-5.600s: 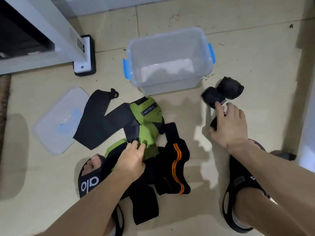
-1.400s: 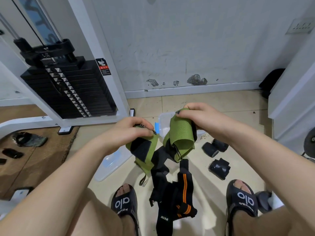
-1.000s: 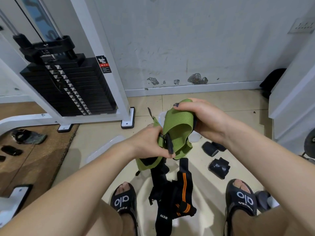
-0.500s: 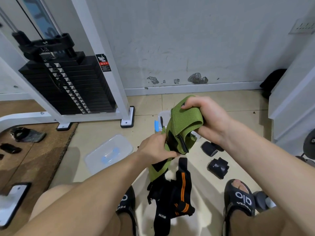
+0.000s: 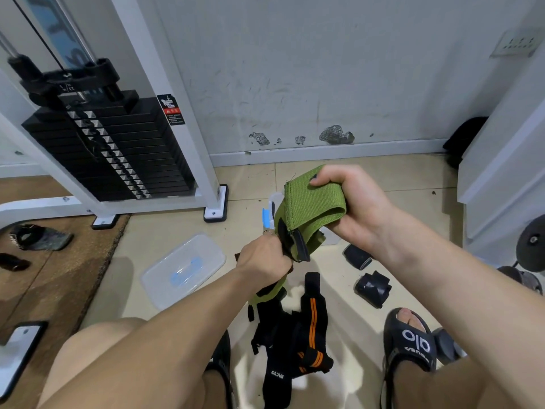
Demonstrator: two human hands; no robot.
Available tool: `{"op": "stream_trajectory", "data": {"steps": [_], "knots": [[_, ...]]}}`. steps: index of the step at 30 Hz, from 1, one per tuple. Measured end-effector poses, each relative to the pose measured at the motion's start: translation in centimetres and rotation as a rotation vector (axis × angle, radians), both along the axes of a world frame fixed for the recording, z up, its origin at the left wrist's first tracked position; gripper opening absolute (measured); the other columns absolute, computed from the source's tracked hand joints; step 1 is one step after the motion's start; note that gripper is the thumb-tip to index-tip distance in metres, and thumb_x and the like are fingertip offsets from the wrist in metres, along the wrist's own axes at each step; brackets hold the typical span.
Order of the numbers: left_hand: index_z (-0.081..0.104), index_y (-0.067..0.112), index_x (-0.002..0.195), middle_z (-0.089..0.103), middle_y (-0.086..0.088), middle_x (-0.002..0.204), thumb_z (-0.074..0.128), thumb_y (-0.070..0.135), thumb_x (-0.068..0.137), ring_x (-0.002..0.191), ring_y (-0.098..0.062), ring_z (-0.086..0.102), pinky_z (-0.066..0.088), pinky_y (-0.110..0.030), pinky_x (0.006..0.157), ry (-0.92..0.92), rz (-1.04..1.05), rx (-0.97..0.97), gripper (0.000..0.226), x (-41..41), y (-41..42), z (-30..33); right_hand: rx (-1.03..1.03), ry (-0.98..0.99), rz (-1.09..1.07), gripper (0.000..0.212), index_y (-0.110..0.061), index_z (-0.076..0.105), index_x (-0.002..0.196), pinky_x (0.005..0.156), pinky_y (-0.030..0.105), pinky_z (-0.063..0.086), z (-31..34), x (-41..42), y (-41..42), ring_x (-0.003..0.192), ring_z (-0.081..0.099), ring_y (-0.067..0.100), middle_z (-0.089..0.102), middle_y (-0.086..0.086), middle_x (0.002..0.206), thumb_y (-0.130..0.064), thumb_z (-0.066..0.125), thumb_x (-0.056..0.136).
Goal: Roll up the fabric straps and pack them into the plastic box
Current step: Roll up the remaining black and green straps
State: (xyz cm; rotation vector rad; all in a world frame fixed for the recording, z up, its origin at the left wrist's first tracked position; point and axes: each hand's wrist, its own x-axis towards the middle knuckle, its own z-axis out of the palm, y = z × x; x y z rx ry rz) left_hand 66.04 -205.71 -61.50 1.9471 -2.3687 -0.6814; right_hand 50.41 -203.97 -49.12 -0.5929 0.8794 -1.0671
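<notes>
This is a gym: a black weight stack (image 5: 109, 149) on a cable hangs inside a white machine frame (image 5: 177, 113) bolted to a tiled floor (image 5: 413, 184), another weight plate (image 5: 530, 243) stands at the right, and wrist straps (image 5: 295, 343) lie about.

Green strap (image 5: 309, 208) is off the floor now, held up between both hands. Right hand (image 5: 351, 205) went from the rolled black straps (image 5: 372, 287) to gripping its folded top; left hand (image 5: 265, 258) slid down to the black end, pulling the tail taut.
</notes>
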Motion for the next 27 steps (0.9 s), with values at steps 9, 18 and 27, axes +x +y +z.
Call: {"op": "stream_trajectory", "data": {"steps": [9, 18, 27], "knots": [[0.066, 0.017, 0.102, 0.066, -0.006, 0.106, 0.045, 0.035, 0.101, 0.087, -0.029, 0.056, 0.042, -0.032, 0.072, -0.151, -0.081, -0.035, 0.027, 1.6, -0.8, -1.0, -0.027, -0.085, -0.071, 0.018, 0.0, 0.056, 0.081, 0.068, 0.034, 0.051, 0.7, -1.0, 0.2, 0.066, 0.058, 0.025, 0.059, 0.013, 0.073, -0.003, 0.04, 0.089], [0.064, 0.015, 0.116, 0.063, -0.006, 0.104, 0.043, 0.028, 0.105, 0.091, -0.029, 0.061, 0.05, -0.035, 0.076, -0.322, -0.124, -0.049, 0.027, 2.4, -1.3, -1.0, -0.039, -0.019, -0.151, 0.028, -0.004, 0.052, 0.065, 0.056, 0.031, 0.05, 0.6, -0.7, 0.6, 0.054, 0.055, 0.024, 0.055, 0.011, 0.063, 0.0, 0.032, 0.086], [0.065, 0.014, 0.113, 0.055, -0.003, 0.093, 0.045, 0.018, 0.103, 0.08, -0.026, 0.054, 0.043, -0.033, 0.069, -0.333, -0.124, -0.06, 0.023, 2.5, -1.4, -0.9, -0.054, -0.038, -0.193, 0.02, -0.004, 0.052, 0.074, 0.059, 0.033, 0.048, 0.5, -0.1, 0.9, 0.059, 0.052, 0.027, 0.052, 0.012, 0.072, -0.001, 0.034, 0.081]]}}
